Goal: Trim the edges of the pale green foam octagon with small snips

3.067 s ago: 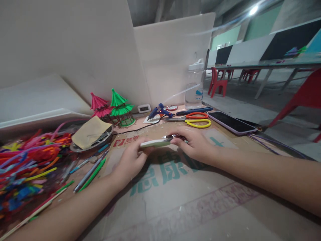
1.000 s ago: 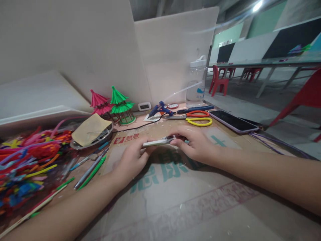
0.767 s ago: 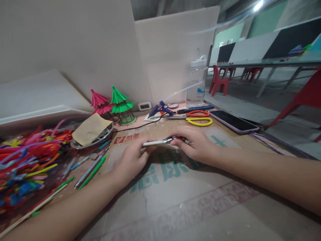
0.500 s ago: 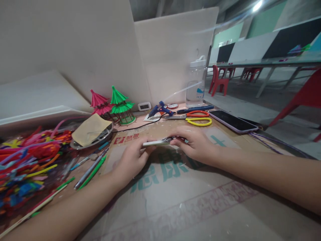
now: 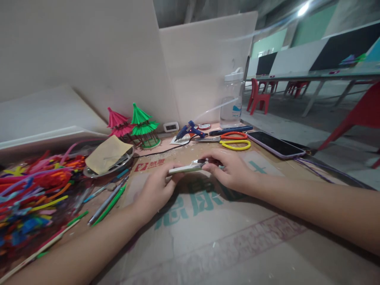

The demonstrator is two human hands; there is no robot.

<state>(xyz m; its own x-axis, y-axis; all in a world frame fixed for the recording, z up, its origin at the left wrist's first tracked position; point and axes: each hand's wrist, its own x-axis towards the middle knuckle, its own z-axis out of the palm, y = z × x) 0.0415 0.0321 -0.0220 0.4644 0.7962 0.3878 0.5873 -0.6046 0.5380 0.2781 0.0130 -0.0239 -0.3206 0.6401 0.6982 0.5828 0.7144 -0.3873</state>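
My left hand (image 5: 156, 188) pinches one end of a flat pale green strip (image 5: 184, 169) held just above the cardboard sheet (image 5: 208, 233). My right hand (image 5: 233, 170) is closed round a small metal tool (image 5: 199, 161) whose tip meets the strip's right end. What kind of tool it is stays hidden by my fingers. Both forearms rest on the cardboard.
A heap of coloured pipe cleaners (image 5: 32, 190) and pens (image 5: 108, 200) lie left. Pink (image 5: 118, 123) and green (image 5: 144, 126) paper pagodas stand at the back wall. A glue gun (image 5: 190, 130), scissors (image 5: 234, 141), bottle (image 5: 231, 99) and phone (image 5: 274, 144) sit behind my hands.
Almost nothing has moved. Both hands stay on the strip and tool in the same spot; only the camera has shifted slightly.
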